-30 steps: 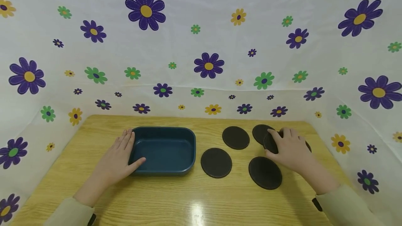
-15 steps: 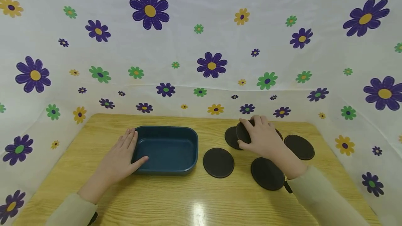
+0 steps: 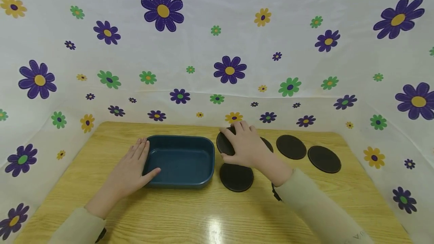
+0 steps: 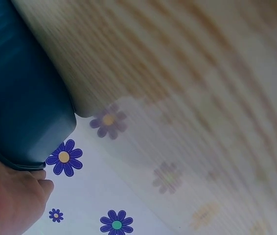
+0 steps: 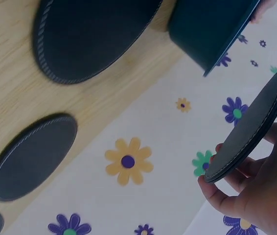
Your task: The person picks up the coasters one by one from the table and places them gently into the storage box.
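Observation:
My left hand (image 3: 130,172) rests at the left end of a dark blue rectangular tray (image 3: 178,166), fingers straight along its rim and thumb reaching over the inside. My right hand (image 3: 247,142) holds a round black coaster (image 5: 248,127) with a stitched edge between thumb and fingers, tilted and raised above the table just right of the tray. Below the held coaster lies another black coaster (image 3: 236,178). A second coaster (image 3: 268,144) peeks out behind the right hand.
Two more black coasters, a middle one (image 3: 291,147) and a far right one (image 3: 324,159), lie flat on the wooden table (image 3: 169,214). My right forearm hides the spot where another lay. A white flowered cloth (image 3: 190,40) surrounds the back and sides.
The right hand has carried the held coaster leftward, from above the right-hand coasters to near the tray. My left hand has stayed on the tray, and the view has shifted slightly.

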A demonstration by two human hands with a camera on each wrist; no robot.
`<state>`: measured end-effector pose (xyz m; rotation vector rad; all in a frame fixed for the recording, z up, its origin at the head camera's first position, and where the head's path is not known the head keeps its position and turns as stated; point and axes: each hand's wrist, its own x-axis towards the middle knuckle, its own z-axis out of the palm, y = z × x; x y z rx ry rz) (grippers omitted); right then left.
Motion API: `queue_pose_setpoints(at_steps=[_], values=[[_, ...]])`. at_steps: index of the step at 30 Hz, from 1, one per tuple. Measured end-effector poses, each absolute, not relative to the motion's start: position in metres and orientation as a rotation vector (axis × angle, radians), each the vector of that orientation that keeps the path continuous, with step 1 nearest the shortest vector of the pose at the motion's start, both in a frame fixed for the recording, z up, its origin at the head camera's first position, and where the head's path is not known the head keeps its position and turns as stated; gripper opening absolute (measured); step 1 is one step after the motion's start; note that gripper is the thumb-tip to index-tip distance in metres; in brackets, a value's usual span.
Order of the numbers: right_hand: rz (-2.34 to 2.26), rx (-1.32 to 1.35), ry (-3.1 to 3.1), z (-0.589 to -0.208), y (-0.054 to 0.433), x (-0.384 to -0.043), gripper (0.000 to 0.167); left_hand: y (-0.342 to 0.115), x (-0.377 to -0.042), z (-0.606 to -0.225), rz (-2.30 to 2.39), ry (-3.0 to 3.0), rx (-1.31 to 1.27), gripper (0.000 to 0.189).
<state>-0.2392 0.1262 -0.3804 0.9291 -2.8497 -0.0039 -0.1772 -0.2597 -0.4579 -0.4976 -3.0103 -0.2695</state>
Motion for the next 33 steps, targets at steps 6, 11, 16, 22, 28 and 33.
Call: queue_pose_setpoints(at_steps=[6, 11, 16, 22, 28, 33], values=[[0.059, 1.025, -2.833, -0.385, 0.095, -0.24, 0.08, -0.259, -0.176, -0.458, -0.276, -3.015, -0.498, 0.101], [0.035, 1.093, -2.809, -0.394, 0.07, -0.24, 0.08, -0.259, -0.176, -0.459, -0.286, -3.005, -0.498, 0.101], [-0.004, 1.149, -2.824, -0.403, 0.046, -0.238, 0.082, -0.258, -0.176, -0.458, -0.281, -2.985, -0.497, 0.099], [-0.066, 1.207, -2.843, -0.415, 0.023, -0.232, 0.081, -0.259, -0.176, -0.459, -0.281, -2.983, -0.495, 0.099], [-0.139, 1.216, -2.861, -0.433, 0.011, -0.232, 0.077, -0.26, -0.176, -0.46, -0.282, -3.002, -0.485, 0.1], [-0.224, 1.201, -2.905, -0.44, 0.007, -0.231, 0.078, -0.259, -0.176, -0.46, -0.28, -3.002, -0.487, 0.099]])
